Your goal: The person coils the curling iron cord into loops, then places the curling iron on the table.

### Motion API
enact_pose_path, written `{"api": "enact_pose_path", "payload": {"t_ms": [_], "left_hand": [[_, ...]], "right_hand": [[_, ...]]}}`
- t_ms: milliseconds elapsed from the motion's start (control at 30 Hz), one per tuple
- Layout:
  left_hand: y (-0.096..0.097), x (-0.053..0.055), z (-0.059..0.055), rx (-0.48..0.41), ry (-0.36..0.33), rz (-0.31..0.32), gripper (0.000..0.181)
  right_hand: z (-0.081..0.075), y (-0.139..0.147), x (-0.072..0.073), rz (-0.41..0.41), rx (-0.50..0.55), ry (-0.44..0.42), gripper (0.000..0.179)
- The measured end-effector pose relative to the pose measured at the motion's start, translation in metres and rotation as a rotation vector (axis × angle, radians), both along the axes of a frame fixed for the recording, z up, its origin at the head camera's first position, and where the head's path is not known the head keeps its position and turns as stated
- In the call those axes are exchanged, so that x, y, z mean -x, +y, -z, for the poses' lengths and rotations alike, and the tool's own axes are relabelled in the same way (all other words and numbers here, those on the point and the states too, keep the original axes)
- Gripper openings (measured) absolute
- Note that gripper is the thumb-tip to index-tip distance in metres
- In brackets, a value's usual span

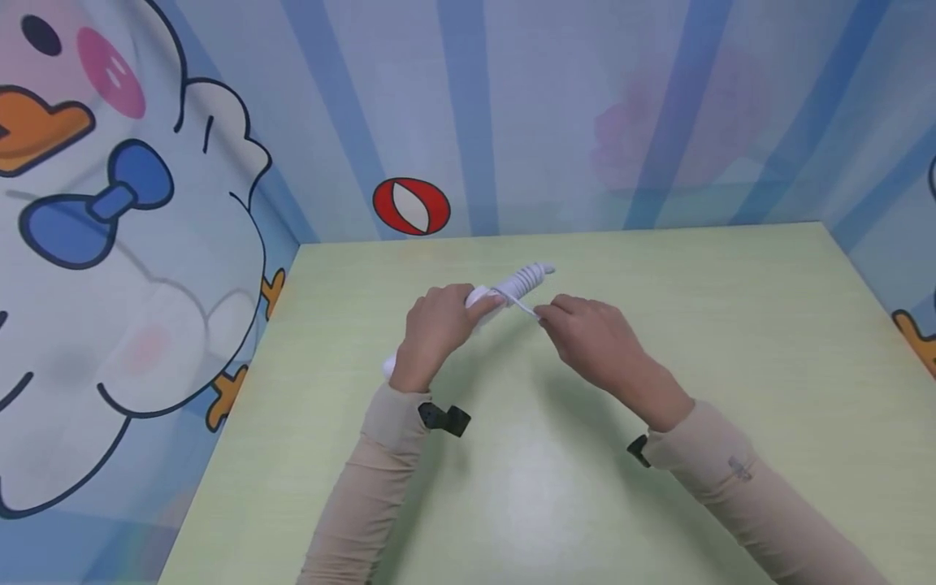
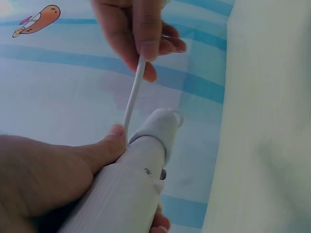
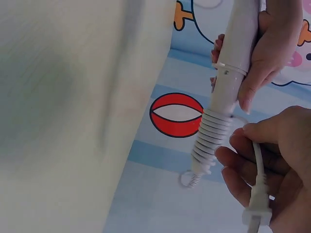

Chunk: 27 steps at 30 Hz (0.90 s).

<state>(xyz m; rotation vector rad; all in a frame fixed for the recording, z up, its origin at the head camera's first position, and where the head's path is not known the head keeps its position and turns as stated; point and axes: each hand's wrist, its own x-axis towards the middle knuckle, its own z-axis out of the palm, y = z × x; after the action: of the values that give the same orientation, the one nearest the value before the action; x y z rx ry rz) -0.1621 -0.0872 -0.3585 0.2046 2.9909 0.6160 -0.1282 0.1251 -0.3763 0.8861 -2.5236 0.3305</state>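
Observation:
A white rod-shaped appliance (image 3: 228,94) slants up from the table, its round far end (image 1: 389,367) showing beside the left wrist. My left hand (image 1: 437,325) grips its thick body, thumb lying along it. Several tight turns of white power cord (image 3: 212,133) circle the narrower end, past which a ribbed cord sleeve (image 3: 194,180) and a small cord loop stick out. My right hand (image 1: 588,337) pinches the cord's free length between thumb and fingers, right of the appliance. Between the hands the cord (image 2: 132,99) runs straight. Its plug (image 3: 257,211) hangs by the right palm.
Both hands are above a pale yellow-green table (image 1: 526,504). Printed panels stand along its sides: a blue striped wall (image 1: 556,106) at the back and a large cartoon bird (image 1: 175,268) on the left. Each wrist wears a small black camera mount (image 1: 444,418).

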Motion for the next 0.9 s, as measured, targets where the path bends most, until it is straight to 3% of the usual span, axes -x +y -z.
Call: {"api": "enact_pose_path", "payload": {"t_ms": [167,267,500,733,900], "left_hand": [[-0.003,0.001,-0.005,-0.057,0.038,-0.007,0.043],[-0.007,0.002,-0.006,-0.115,0.02,0.005,0.042],[-0.014,0.005,-0.009,-0.285,-0.106,0.058,0.043],[-0.015,0.002,-0.016,-0.46,-0.279,0.178,0.041],[-0.017,-0.001,-0.02,-0.536,-0.342,0.288,0.033]], "right_hand": [[0.011,-0.002,-0.004,0.041,0.111,-0.071,0.018],[0.018,-0.002,-0.003,0.046,0.176,-0.149,0.02],[0.029,-0.001,0.001,-0.004,0.336,-0.319,0.02],[0.038,0.007,0.01,-0.109,0.403,-0.251,0.014],[0.033,0.013,0.014,-0.187,0.435,-0.194,0.015]]}}
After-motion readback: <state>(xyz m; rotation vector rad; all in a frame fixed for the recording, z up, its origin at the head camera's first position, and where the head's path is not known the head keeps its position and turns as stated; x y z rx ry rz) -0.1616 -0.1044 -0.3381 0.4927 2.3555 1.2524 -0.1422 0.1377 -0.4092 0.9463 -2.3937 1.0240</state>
